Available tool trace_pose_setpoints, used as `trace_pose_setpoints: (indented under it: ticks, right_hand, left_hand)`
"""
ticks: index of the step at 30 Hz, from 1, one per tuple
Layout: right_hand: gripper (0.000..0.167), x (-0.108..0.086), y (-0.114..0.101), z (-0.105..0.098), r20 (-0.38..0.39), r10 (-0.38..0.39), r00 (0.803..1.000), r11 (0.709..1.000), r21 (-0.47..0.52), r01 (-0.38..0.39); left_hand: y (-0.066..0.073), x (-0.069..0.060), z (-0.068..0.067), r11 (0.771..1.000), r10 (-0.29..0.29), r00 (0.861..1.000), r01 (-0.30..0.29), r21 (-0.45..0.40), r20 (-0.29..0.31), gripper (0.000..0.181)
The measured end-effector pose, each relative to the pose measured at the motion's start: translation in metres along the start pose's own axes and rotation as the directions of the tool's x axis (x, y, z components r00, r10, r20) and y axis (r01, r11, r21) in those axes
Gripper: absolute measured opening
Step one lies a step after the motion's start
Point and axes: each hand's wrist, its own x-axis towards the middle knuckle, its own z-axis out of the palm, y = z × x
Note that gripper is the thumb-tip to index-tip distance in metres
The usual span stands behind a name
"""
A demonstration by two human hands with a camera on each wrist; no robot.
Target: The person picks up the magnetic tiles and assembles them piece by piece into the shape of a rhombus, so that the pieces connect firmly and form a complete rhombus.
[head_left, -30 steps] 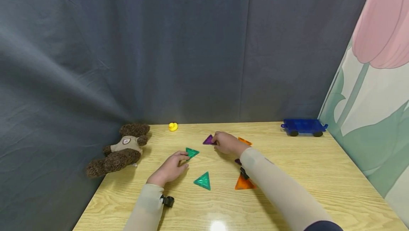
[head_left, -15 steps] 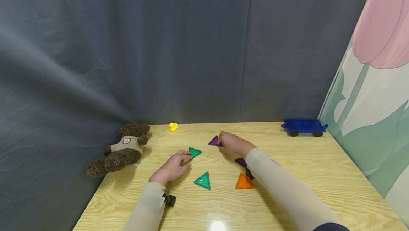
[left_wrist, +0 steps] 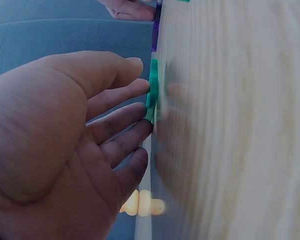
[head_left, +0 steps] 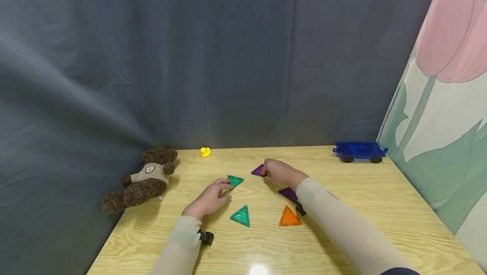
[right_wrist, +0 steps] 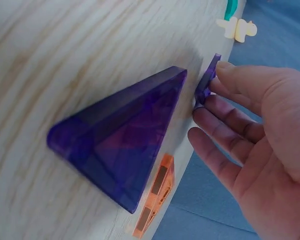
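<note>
Left hand [head_left: 209,198]: green tile [head_left: 237,181] touched by extended fingers. Right hand [head_left: 281,172]: purple tile [head_left: 257,170] pinched, just beyond and right of green tile, untouching.

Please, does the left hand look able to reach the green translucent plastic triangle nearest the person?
Probably yes: the near green triangle lies uncovered beside the left hand, nothing visible between them, though the fingers touch the far green triangle.

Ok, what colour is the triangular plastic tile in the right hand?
The triangular plastic tile is purple, best seen in the right wrist view.
</note>
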Motion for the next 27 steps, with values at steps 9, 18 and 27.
trace_pose_setpoints:
  ticks: [9, 18, 27]
  right_hand:
    - [0.027, 0.007, 0.004, -0.003, -0.054, 0.106, 0.993, 0.970, 0.225, -0.091]
    - [0.046, 0.020, 0.006, -0.006, 0.009, 0.202, 0.979, 0.943, 0.268, -0.197]
    - [0.051, 0.026, 0.008, -0.005, 0.048, 0.234, 0.971, 0.945, 0.224, -0.239]
  left_hand:
    - [-0.007, -0.002, 0.001, 0.998, 0.016, 1.000, -0.016, -0.054, 0.003, 0.041]
    - [-0.007, -0.005, -0.003, 0.996, 0.025, 0.999, -0.023, -0.085, 0.022, 0.044]
    - [-0.010, -0.004, -0.001, 0.996, 0.020, 0.999, -0.018, -0.085, 0.029, 0.048]
